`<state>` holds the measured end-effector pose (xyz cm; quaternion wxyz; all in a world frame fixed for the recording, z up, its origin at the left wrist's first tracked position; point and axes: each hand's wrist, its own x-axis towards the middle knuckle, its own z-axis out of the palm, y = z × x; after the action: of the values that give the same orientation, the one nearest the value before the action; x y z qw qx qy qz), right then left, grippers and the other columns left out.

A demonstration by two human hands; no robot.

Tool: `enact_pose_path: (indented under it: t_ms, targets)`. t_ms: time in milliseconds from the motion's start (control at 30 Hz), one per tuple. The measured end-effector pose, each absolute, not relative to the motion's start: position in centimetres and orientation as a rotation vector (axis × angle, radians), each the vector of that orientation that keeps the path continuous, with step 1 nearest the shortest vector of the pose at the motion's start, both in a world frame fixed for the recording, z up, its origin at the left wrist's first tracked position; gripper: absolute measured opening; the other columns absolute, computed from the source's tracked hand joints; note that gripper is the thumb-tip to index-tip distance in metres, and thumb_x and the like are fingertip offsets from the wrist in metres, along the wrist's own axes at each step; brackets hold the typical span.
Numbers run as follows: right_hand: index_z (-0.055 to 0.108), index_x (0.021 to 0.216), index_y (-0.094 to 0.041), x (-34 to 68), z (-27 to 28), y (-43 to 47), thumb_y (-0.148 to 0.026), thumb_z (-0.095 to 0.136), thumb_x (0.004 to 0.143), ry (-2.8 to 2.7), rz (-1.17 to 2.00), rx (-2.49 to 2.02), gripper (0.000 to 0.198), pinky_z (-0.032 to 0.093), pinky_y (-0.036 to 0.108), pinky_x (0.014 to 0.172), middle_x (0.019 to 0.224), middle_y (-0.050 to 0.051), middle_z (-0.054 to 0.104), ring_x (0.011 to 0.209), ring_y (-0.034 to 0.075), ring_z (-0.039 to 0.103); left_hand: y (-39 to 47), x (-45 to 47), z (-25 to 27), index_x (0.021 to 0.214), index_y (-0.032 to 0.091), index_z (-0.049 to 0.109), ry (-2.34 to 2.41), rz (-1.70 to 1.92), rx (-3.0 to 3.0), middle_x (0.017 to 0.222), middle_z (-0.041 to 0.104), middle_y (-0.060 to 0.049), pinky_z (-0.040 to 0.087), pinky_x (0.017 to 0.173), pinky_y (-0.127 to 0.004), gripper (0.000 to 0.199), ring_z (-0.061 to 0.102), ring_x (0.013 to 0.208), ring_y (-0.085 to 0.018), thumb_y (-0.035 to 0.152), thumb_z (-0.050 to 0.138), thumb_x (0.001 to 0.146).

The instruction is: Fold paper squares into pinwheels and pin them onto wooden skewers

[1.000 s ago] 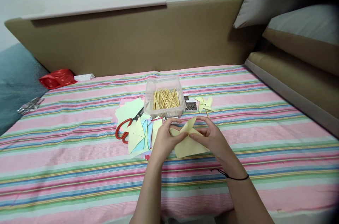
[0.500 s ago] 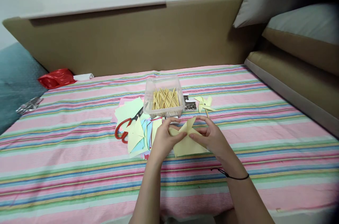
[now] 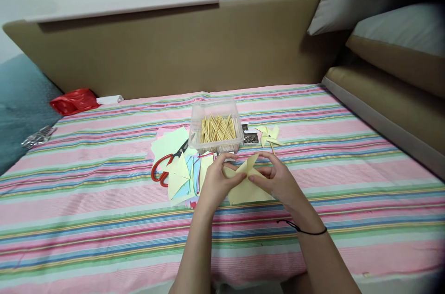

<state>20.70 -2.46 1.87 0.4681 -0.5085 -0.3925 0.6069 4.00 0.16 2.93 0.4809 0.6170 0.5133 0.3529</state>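
Both hands hold one pale yellow sheet of paper (image 3: 249, 193) above the striped cloth. My left hand (image 3: 219, 182) grips its left side, the thumb pressing near the middle. From the right, my right hand (image 3: 276, 178) pinches the sheet, its thumb close to the other thumb. One corner of the paper stands up, bent, between the hands. Just beyond lies a yellow paper pinwheel (image 3: 269, 135) on a stick. Left of my left hand are cut coloured papers (image 3: 184, 182) and red-handled scissors (image 3: 162, 169). The fingertips behind the sheet are partly hidden.
A clear plastic box (image 3: 196, 120) of thin wooden sticks (image 3: 218, 129) stands beyond my hands. Beside it sits a small box of metal pins (image 3: 250, 137). A red plastic bag (image 3: 74, 101) lies far left. Cushions (image 3: 396, 48) are stacked at the right on the sofa.
Hardly anything differs. Both hands keep their grip on the yellow paper, and the whole view has shifted very slightly.
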Motion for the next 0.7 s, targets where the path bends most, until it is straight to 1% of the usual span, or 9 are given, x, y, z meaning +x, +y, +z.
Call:
enact_pose_path:
  t_ms: [267,567,700]
  targets:
    - [0.046,0.113,-0.028,20.68,1.81,-2.45,-0.030,0.077,0.063,-0.956,1.491,-1.254,0.059,0.054,0.033,0.059,0.077,0.001,0.075,0.068,0.025,0.071,0.08,4.01,3.01,0.100,0.023,0.055,1.254,0.872,1.490,0.077,0.068,-0.001,0.044,0.059,-0.027,0.037,0.064,0.070,-0.020,0.027,0.071,0.066]
    - [0.046,0.111,-0.027,20.74,1.81,-2.44,-0.029,0.078,0.063,-0.943,1.483,-1.257,0.058,0.053,0.032,0.059,0.075,0.001,0.075,0.067,0.024,0.071,-0.04,4.13,2.91,0.101,0.023,0.055,1.244,0.872,1.473,0.078,0.068,-0.001,0.046,0.059,-0.026,0.038,0.065,0.072,-0.020,0.028,0.071,0.067]
    - [0.047,0.110,-0.026,20.66,2.02,-2.46,-0.031,0.079,0.061,-0.903,1.469,-1.267,0.059,0.053,0.031,0.057,0.074,0.002,0.075,0.067,0.024,0.071,0.01,4.22,2.83,0.105,0.022,0.054,1.160,0.913,1.337,0.074,0.068,-0.001,0.048,0.056,-0.026,0.046,0.064,0.064,-0.018,0.031,0.075,0.064]
